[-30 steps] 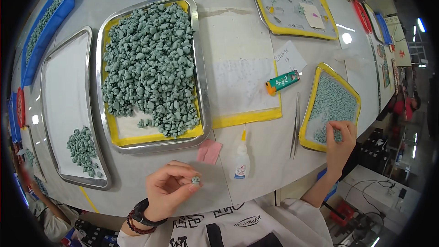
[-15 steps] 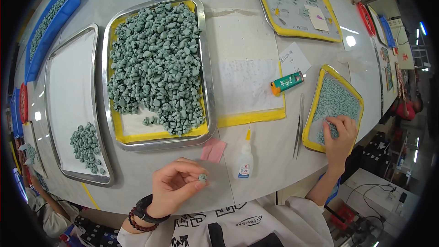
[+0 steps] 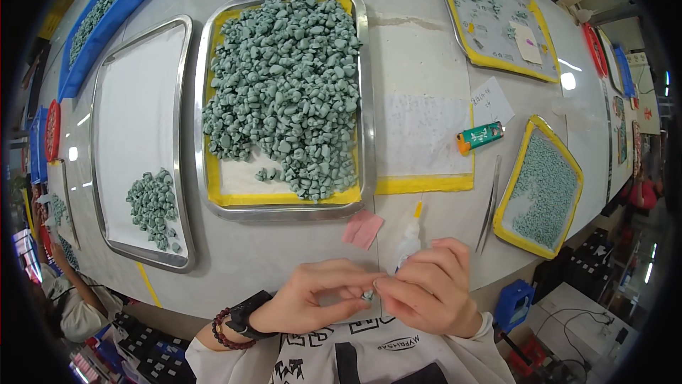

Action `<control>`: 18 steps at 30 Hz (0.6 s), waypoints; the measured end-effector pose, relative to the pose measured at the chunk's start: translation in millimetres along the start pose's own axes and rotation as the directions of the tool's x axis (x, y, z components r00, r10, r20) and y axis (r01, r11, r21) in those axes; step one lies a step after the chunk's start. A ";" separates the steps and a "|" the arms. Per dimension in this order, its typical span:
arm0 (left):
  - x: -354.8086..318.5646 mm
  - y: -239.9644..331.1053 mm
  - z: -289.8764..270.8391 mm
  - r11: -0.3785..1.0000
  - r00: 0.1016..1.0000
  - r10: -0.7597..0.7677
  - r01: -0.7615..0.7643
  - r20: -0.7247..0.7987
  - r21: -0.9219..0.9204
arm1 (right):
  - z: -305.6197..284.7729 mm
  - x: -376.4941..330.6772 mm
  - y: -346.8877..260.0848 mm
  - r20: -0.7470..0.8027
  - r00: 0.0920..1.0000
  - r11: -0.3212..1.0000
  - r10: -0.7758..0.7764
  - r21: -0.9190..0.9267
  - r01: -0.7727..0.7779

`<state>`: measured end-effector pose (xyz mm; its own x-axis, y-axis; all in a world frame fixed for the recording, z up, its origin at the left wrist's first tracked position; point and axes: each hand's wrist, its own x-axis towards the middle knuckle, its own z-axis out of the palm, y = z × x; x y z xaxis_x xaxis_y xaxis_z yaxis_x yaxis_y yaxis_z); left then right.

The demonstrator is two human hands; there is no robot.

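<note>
Near the table's front edge, my left hand [image 3: 312, 297] pinches a small grey-green stone-like piece [image 3: 367, 295] between thumb and fingertips. My right hand [image 3: 430, 295] meets it there, its thumb and forefinger pressed together close to the piece; whatever they hold is too small to make out. Behind my right hand stands a white glue bottle [image 3: 409, 240] with a yellow nozzle, its lower part hidden. A pink square of cloth or paper [image 3: 363, 230] lies just beyond my hands. To the right, a yellow-edged tray [image 3: 503, 224] holds tiny grey-green bits [image 3: 543, 188].
A large metal tray [image 3: 368, 100] is heaped with grey-green pieces. Left of it, a white-lined tray [image 3: 135, 121] bears a small pile. Metal tweezers [image 3: 490, 203], a green lighter [image 3: 483, 136] and a paper note [image 3: 493, 102] lie on the right. A blue bin [image 3: 106, 25] stands far left.
My right hand has left the tray of tiny bits and come to my left hand. My left hand still pinches its piece. The view has shifted.
</note>
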<state>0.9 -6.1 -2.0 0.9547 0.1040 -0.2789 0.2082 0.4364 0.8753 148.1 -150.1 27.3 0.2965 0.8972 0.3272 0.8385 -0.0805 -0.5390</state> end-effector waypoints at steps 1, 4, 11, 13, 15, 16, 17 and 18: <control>-0.4 0.2 -0.7 1.000 1.000 -0.001 0.001 -0.007 0.000 | 6.9 -1.8 0.9 -0.001 1.000 0.999 0.011 0.040 -0.011; 0.2 3.1 -6.5 0.991 0.997 0.034 -0.043 0.076 0.123 | 16.3 -1.8 1.2 0.006 1.000 0.991 0.030 0.127 -0.030; -2.8 8.2 -15.3 0.999 0.987 -0.004 -0.003 0.161 0.043 | 4.4 8.8 -2.0 0.137 0.990 0.971 -0.035 0.239 0.001; -2.7 9.1 -16.3 1.000 0.988 0.008 -0.008 0.153 0.004 | 6.9 6.4 -1.1 0.097 0.995 0.970 -0.032 0.244 0.007; -2.5 10.6 -16.2 0.996 0.992 -0.001 0.012 0.126 -0.093 | 8.9 3.2 -0.4 0.013 1.000 0.970 -0.012 0.242 0.009; -2.4 10.9 -16.2 0.990 0.994 -0.006 0.022 0.114 -0.141 | 8.7 3.1 -0.7 0.013 1.000 0.970 -0.011 0.242 0.008; -2.3 10.9 -16.3 0.990 0.993 -0.007 0.023 0.114 -0.141 | 8.2 3.1 -1.0 0.010 1.000 0.974 -0.017 0.226 0.014; -2.3 10.8 -16.4 0.988 0.994 -0.017 0.034 0.112 -0.153 | 7.7 3.1 -1.4 0.007 1.000 0.978 -0.022 0.209 0.020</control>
<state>-2.5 13.1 1.7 0.9688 -0.0040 -0.2479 0.2056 0.5713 0.7945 144.3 -143.9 23.1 0.2750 0.9017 0.3337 0.7300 0.0300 -0.6828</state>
